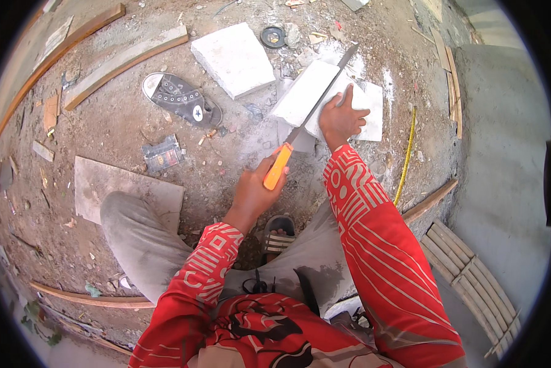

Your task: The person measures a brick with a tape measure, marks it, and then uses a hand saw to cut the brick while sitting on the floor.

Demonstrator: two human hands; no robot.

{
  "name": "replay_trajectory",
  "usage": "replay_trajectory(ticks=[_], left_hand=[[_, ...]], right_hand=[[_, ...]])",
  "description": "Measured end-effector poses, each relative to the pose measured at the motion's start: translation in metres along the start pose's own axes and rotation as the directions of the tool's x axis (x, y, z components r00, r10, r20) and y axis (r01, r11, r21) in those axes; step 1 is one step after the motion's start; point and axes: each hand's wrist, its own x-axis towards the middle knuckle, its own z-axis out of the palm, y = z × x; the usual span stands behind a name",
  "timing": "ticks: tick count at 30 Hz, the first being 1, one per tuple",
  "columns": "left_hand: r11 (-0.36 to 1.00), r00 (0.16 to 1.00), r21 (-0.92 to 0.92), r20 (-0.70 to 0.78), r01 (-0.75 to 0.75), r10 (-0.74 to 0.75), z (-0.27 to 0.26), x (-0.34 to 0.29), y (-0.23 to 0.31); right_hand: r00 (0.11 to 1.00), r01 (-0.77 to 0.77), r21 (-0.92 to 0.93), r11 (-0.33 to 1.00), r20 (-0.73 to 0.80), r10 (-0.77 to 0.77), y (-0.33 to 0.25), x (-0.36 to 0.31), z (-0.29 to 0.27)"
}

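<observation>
My left hand (255, 189) is closed round the orange handle of a hand saw (278, 167). Its long dark blade slants up and to the right across a white block (305, 92). How deep the blade sits in the block cannot be seen. My right hand (343, 119) lies on the block's right part beside the blade, fingers spread, pressing down on it. Under the block is a flat white slab (373, 110), partly covered. Pale dust surrounds the blocks on the dirt ground.
Another white block (233, 60) lies to the left, near a dark canvas shoe (183, 101). A black round lid (273, 37) is beyond. A yellow measuring tape (405, 156) stretches along the right, before a grey wall (502, 122). Wooden planks (128, 61) and a pale board (97, 190) lie left.
</observation>
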Motion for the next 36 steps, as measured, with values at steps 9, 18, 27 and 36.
replay_trajectory(ticks=[9,18,27,36], left_hand=[[0.997,0.999,-0.075,-0.039,-0.002,-0.001,0.001,0.006,0.007],[0.980,0.994,-0.187,-0.102,-0.065,0.046,-0.018,-0.062,-0.020],[0.982,0.988,-0.149,-0.119,-0.116,0.098,-0.009,-0.069,-0.038],[0.996,0.997,-0.056,0.039,0.074,-0.072,0.008,-0.007,-0.016]], right_hand=[[1.000,0.009,-0.029,1.000,-0.003,-0.010,-0.007,0.003,0.000],[0.999,-0.018,-0.025,1.000,0.037,0.019,0.002,0.003,0.000],[1.000,0.001,0.021,1.000,0.006,-0.002,0.000,0.007,-0.004],[0.999,0.031,0.018,0.999,0.007,-0.032,0.000,0.004,0.000]])
